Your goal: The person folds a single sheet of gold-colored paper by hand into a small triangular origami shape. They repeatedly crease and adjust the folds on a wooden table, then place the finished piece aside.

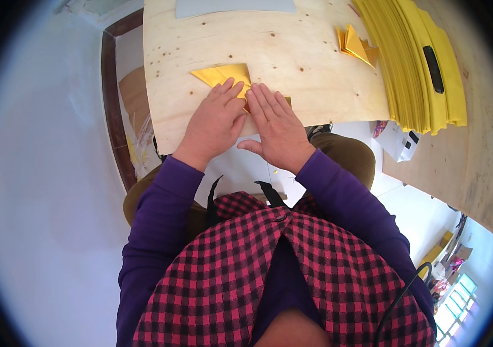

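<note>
A sheet of golden-yellow paper [221,72], folded into pointed shapes, lies near the front edge of the wooden table [200,40]. My left hand [213,122] rests on it with bent, slightly spread fingers pressing its middle. Flat on the paper's right part is my right hand [276,120], fingers stretched forward and thumb out to the side. A darker gold corner shows beyond the right fingers. Both hands touch the paper without gripping it, and they cover much of its folds.
Several folded yellow pieces [357,46] sit together toward the right of the table. Along the right edge stands a thick stack of yellow sheets [399,63] with a black oblong object [433,69] on it. A pale grey sheet [235,6] lies at the far edge.
</note>
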Demonstrator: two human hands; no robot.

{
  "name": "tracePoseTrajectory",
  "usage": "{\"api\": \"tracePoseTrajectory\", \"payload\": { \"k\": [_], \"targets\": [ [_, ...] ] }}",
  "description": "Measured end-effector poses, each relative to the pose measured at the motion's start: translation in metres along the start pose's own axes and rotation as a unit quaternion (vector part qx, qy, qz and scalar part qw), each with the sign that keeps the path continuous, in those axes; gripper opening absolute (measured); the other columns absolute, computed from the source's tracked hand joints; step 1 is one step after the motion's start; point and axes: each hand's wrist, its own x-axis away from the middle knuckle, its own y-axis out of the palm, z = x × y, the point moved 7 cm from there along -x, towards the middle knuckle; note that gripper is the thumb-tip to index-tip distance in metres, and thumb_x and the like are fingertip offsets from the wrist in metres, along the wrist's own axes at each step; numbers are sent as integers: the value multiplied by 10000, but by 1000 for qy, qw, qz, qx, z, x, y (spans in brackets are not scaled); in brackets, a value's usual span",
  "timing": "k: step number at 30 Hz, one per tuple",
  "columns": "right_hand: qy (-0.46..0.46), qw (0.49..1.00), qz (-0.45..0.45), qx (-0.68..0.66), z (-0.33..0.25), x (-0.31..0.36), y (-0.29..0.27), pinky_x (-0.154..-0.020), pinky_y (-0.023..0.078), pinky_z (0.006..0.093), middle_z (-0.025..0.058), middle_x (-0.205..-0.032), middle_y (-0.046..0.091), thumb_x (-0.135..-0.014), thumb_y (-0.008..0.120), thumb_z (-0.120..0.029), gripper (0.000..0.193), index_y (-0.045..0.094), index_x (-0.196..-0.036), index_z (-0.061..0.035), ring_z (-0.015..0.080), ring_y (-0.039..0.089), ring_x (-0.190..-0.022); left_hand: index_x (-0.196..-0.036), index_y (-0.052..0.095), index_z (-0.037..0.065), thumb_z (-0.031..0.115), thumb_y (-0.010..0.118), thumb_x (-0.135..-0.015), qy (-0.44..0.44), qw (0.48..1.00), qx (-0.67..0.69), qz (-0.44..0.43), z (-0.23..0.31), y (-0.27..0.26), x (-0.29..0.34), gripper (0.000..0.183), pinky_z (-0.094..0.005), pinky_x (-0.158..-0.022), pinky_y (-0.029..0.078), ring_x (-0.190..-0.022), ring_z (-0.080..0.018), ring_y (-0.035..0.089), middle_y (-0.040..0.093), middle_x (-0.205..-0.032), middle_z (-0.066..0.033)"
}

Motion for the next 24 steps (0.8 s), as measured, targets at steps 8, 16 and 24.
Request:
{"api": "tracePoseTrajectory", "payload": {
  "k": [8, 16, 24],
  "targets": [
    [-6, 1000, 20, 22, 0, 2, 3, -1230, 138, 458, 166, -1594, 296, -881, 525, -677, 987, 280, -1526, 28, 291, 209, -1510, -1264, 566, 16, 119, 610, -890, -35, 999, 24, 2, -3, -1, 0, 391, -456, -1146, 359, -1354, -380, 455, 556, -1371, -181],
    [-19, 999, -6, 45, 7, 17, -2, -1232, 127, 458, 146, -1597, 300, -875, 538, -670, 984, 284, -1526, 23, 281, 213, -1509, -1392, 528, 65, 213, 602, -927, -28, 998, -48, 3, 4, 3, -1, 493, -415, -1086, 378, -1308, -311, 454, 524, -1370, -110],
    [-22, 1000, -3, 22, 9, 20, -4, -1234, 123, 460, 141, -1599, 300, -872, 558, -654, 976, 285, -1525, 18, 276, 209, -1512, -1339, 572, 70, 290, 658, -896, -44, 994, -98, 13, 6, 9, -5, 502, -428, -1073, 378, -1277, -286, 467, 541, -1339, -78]
  ]
}}
